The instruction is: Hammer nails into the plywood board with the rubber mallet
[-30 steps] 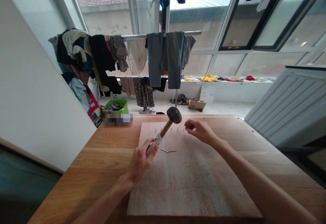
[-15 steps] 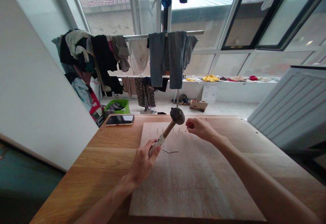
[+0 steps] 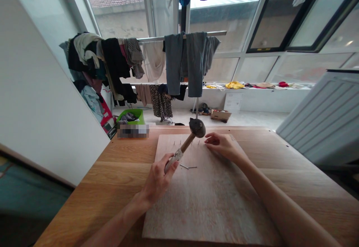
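My left hand (image 3: 157, 179) grips the wooden handle of a hammer (image 3: 188, 140), whose dark head is raised over the far part of a pale wooden board (image 3: 213, 198). My right hand (image 3: 223, 145) rests on the board's far edge, fingers pinched around a small nail that I can barely see. Several nails (image 3: 179, 142) stand upright in a row along the far edge. Two loose nails (image 3: 188, 167) lie flat on the board just right of my left hand.
The board lies on a wooden table (image 3: 112, 172). A blurred flat object (image 3: 133, 131) sits at the table's far left. Beyond are a clothes rack (image 3: 168, 63) with hanging garments, a green basket (image 3: 130, 116), windows, and a white panel (image 3: 325, 116) to the right.
My right hand has lowered onto the board's far edge. The hammer head has shifted slightly right and stays raised. The view has drifted a little.
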A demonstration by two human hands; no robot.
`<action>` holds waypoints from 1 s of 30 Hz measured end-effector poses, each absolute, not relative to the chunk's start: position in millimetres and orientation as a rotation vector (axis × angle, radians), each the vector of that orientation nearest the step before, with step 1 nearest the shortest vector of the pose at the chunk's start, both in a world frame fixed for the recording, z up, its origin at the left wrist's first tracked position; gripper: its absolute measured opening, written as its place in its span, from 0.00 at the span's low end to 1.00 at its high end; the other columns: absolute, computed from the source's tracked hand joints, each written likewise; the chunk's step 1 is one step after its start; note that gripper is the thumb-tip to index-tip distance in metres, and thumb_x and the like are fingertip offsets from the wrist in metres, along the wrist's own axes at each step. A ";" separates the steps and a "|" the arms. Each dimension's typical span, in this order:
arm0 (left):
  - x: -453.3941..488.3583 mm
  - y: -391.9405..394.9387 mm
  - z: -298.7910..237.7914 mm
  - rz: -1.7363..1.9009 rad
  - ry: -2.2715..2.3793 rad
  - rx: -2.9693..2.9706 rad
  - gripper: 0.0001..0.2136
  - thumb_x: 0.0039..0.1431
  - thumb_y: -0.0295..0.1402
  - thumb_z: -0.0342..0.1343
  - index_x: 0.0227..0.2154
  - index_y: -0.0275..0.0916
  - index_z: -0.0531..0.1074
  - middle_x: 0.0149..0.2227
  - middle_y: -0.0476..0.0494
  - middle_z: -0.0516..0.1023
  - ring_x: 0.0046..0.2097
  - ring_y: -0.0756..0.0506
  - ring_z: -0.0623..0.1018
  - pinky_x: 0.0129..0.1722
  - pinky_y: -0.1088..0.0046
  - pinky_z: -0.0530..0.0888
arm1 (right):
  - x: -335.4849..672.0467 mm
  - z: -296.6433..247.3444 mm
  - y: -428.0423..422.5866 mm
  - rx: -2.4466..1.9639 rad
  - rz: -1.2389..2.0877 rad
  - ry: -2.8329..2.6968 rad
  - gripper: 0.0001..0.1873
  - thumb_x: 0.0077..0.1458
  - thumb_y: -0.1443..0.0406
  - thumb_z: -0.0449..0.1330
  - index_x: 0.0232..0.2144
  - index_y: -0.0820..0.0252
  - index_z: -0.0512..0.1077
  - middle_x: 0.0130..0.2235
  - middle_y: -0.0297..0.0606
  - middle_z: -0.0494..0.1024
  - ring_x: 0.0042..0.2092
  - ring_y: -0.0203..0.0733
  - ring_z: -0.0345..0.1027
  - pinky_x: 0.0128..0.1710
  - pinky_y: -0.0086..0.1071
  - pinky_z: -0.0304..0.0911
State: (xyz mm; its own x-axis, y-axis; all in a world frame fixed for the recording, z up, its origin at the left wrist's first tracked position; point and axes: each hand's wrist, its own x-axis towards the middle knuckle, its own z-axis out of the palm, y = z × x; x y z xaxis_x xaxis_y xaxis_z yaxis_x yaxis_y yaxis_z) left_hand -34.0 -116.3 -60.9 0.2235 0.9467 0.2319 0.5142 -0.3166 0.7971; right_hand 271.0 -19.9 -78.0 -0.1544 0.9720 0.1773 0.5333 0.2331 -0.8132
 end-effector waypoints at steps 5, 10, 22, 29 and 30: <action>-32.3 -114.8 -59.0 0.910 1.351 1.917 0.19 0.69 0.47 0.49 0.49 0.38 0.74 0.27 0.51 0.74 0.29 0.48 0.74 0.31 0.74 0.67 | 269.8 -90.1 -18.7 -1.334 0.736 -1.733 0.18 0.51 0.64 0.63 0.46 0.55 0.71 0.35 0.37 0.84 0.36 0.42 0.79 0.41 0.36 0.74; -25.6 -110.6 -51.2 0.831 1.374 1.896 0.20 0.67 0.48 0.50 0.48 0.38 0.75 0.26 0.50 0.74 0.27 0.48 0.72 0.29 0.75 0.66 | 265.1 -94.4 -16.2 -1.342 0.611 -1.762 0.18 0.52 0.62 0.61 0.46 0.55 0.71 0.33 0.35 0.83 0.33 0.42 0.77 0.37 0.34 0.71; -7.6 -99.8 -42.2 0.659 1.377 1.944 0.20 0.65 0.45 0.51 0.48 0.36 0.77 0.28 0.46 0.77 0.30 0.45 0.76 0.30 0.73 0.66 | 265.9 -93.1 -18.9 -1.443 0.415 -1.821 0.19 0.49 0.64 0.62 0.46 0.56 0.70 0.31 0.36 0.81 0.32 0.44 0.74 0.31 0.31 0.64; -4.9 -102.2 -50.4 0.692 1.398 1.959 0.20 0.67 0.46 0.50 0.49 0.37 0.76 0.29 0.45 0.80 0.33 0.44 0.79 0.34 0.72 0.69 | 262.4 -90.9 -21.4 -1.481 0.396 -1.829 0.18 0.49 0.65 0.62 0.45 0.55 0.70 0.31 0.36 0.80 0.32 0.44 0.74 0.32 0.31 0.64; -5.7 -102.9 -53.2 0.711 1.396 1.956 0.20 0.67 0.46 0.50 0.50 0.37 0.76 0.29 0.45 0.80 0.33 0.44 0.78 0.34 0.71 0.70 | 261.9 -89.4 -21.9 -1.486 0.412 -1.828 0.18 0.49 0.65 0.62 0.45 0.55 0.70 0.31 0.35 0.80 0.32 0.44 0.74 0.32 0.31 0.64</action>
